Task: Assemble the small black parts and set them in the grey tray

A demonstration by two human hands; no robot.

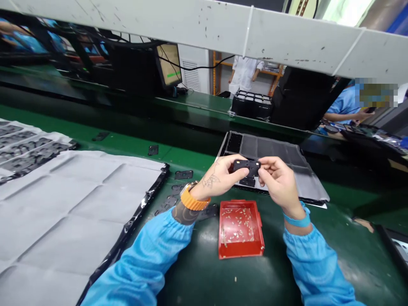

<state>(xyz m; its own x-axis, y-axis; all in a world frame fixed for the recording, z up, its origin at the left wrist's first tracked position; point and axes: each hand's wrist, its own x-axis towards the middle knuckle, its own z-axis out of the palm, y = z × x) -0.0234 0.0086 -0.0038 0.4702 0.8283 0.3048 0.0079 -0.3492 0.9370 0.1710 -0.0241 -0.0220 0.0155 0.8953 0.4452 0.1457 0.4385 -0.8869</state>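
Note:
A flat black plastic part [246,166] with small gold-coloured patches is held up between my two hands. My left hand [223,175] grips its left end, thumb across the near face. At the right end, the fingertips and thumb of my right hand [278,178] pinch the edge. Just below my hands stands a red plastic bin [241,229] with many tiny pale pieces scattered over its floor. Behind the held part lies a tray [270,148] under a pale sheet, with another black piece [247,182] at its near edge.
Several similar black parts [184,174] lie loose on the green table [204,276] left of the bin. A large sheet-covered tray [79,199] fills the left side. A shelf beam [204,29] crosses overhead. Beyond stand a monitor [169,63], a black crate [251,105] and other people.

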